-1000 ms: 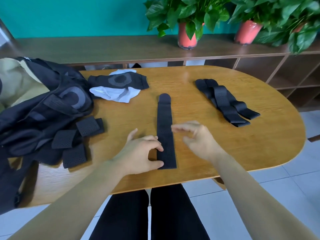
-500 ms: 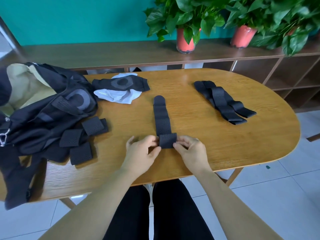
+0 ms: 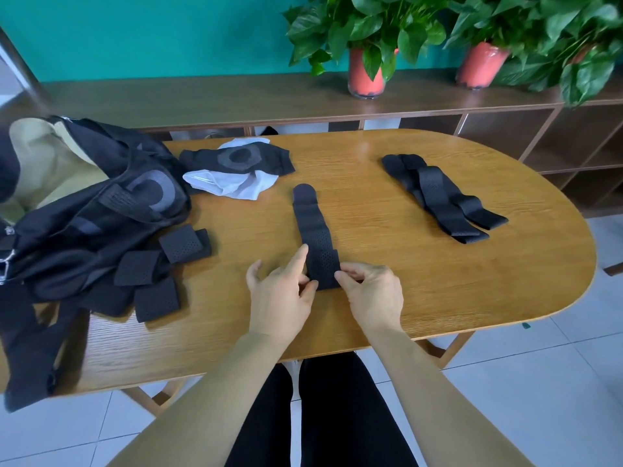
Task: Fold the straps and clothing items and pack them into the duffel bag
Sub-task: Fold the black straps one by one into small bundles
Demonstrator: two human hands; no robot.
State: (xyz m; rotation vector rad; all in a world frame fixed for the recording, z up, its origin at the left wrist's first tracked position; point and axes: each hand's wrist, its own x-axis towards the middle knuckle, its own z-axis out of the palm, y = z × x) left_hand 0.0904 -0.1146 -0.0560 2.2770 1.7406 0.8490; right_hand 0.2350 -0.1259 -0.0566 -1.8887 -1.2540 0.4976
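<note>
Head view: black perforated strap (image 3: 312, 227) lies lengthwise mid-table, far end rounded and smooth, near end doubled back on itself into a short flap. Left hand (image 3: 278, 298) pinches the flap's left edge with the thumb, index finger stretched up along the strap's side. Right hand (image 3: 374, 294) is curled, fingertips clamped on the flap's right edge.

Table (image 3: 404, 284) is an oval wood-grain top.

Black duffel bag (image 3: 84, 230) slumps open on the left end, beige lining showing, with a grey ring-shaped mark on its side; I can't read any lettering in it. Three folded squares of strap (image 3: 156, 301) with the same pinhole mesh lie against the bag, near the table edge.

Black garment (image 3: 236, 160) at the far side carries a similar grey ring patch and lies on top of a crumpled white garment (image 3: 236, 187), just beside the bag.

Loose pile of straps (image 3: 441, 200) sits on the right half, well apart from the hands: long, flat, overlapping, rounded far ends.

Behind: low brown shelf unit (image 3: 202, 99), two red pots (image 3: 365, 75) with leafy plants, teal wall (image 3: 135, 32).
</note>
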